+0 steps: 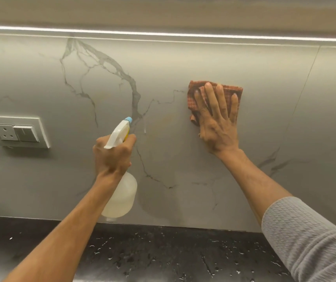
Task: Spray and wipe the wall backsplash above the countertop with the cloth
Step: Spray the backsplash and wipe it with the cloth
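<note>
The socket point(17, 132) is mounted at the far left of the backsplash point(183, 64). To its right, the left hand point(112, 154) is clenched around the neck of the bottle point(120, 195), nozzle aimed at the backsplash. Farther right of the socket and higher up, the right hand point(217, 121) lies flat with fingers spread, pressing the cloth point(231, 94) against the backsplash. The countertop point(163, 255) runs below.
</note>
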